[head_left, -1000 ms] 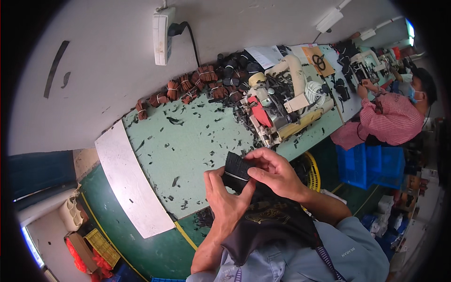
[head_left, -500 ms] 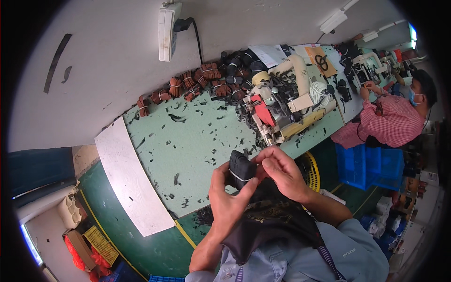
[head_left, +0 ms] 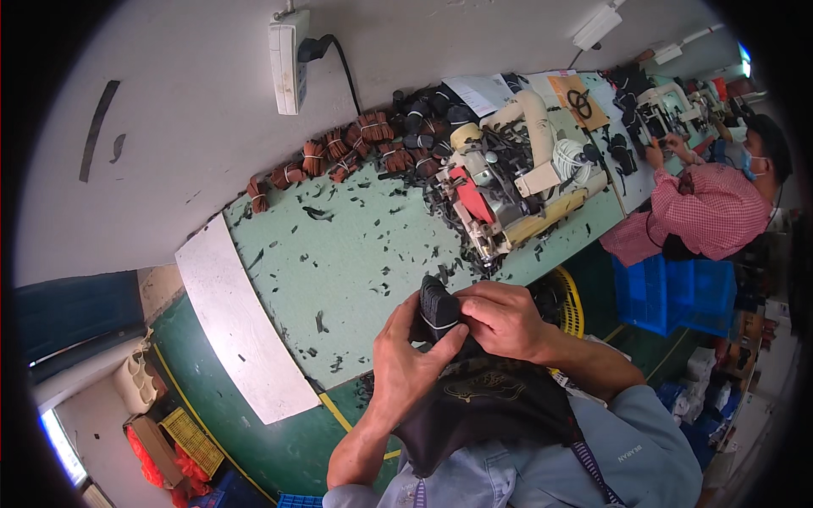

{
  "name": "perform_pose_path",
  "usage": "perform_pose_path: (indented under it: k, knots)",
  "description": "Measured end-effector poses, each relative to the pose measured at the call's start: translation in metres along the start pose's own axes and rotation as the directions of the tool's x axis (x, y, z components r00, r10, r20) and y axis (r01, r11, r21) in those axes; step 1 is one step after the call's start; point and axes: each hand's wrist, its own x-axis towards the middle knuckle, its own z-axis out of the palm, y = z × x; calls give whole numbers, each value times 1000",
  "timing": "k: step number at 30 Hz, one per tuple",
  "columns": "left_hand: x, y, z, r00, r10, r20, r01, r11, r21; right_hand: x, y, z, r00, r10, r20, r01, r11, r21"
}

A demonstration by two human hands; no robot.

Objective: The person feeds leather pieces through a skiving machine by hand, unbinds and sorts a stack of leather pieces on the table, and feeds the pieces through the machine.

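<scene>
We hold a compact, dark black bundle bound by a thin white band [head_left: 438,306] in our left hand [head_left: 411,351], fingers behind it and thumb along its lower front, just over the near edge of the pale green tabletop [head_left: 347,254]. Our right hand [head_left: 506,320] has its fingertips drawn together at the bundle's right side; whether they grip it, we cannot tell. Beyond, we see a cream-coloured metal machine with a red plate [head_left: 525,182], small black scraps [head_left: 318,214] strewn across the green surface, and white-tied reddish-brown bundles [head_left: 314,158] along the wall. To our right sits a person in a red checked shirt [head_left: 711,207].
</scene>
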Motion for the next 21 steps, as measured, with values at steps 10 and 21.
perform_pose_path:
  k: [10,21]
  knots:
    - [3,-1,3,994,-103,21,105,988,-115,7,1,-6,999,-8,36,6,999,49]
    - [17,-13,-9,983,-159,90,163,986,-39,13,14,1,996,70,56,-87,907,412]
